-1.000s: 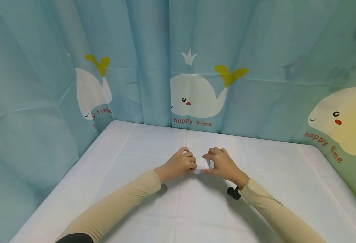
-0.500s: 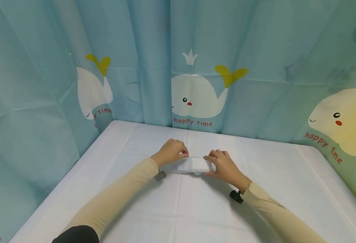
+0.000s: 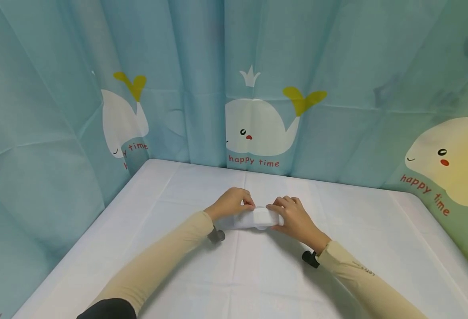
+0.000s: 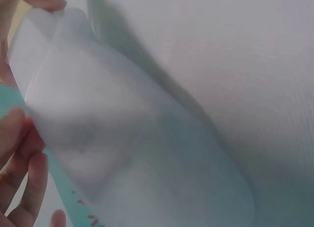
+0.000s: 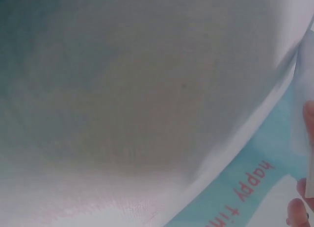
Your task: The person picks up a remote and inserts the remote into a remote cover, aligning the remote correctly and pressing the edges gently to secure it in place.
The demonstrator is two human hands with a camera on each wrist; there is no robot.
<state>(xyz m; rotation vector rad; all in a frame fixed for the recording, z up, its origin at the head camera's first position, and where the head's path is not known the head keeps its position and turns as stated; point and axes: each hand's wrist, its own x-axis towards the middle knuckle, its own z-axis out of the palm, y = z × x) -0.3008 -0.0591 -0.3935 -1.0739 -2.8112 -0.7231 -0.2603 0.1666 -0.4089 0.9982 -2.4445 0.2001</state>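
Observation:
A white, soft sanitary pad point(image 3: 265, 217) with rounded ends lies lengthwise between the hands, close over the white table; a small wing shows on its near side. My right hand point(image 3: 295, 220) grips its right end, thumb on the near side and fingers on the far side. My left hand point(image 3: 231, 203) pinches the far edge left of the middle. In the left wrist view the pad point(image 4: 127, 124) fills the middle, its long left part hanging free, with my left fingers point(image 4: 33, 180) at its edge. The right wrist view catches only fingertips point(image 5: 309, 119) and a strip of the pad.
A table with a white cloth point(image 3: 202, 274) lies under both hands. Behind it and along the sides hangs a blue curtain point(image 3: 202, 66) printed with whales. A dark wrist camera point(image 3: 310, 259) sits under the right wrist, another point(image 3: 216, 235) under the left.
My left hand has let go of the pad's folded left part, which now spreads out leftward. It moved up and left, then came back right to the far edge. The right hand has barely moved.

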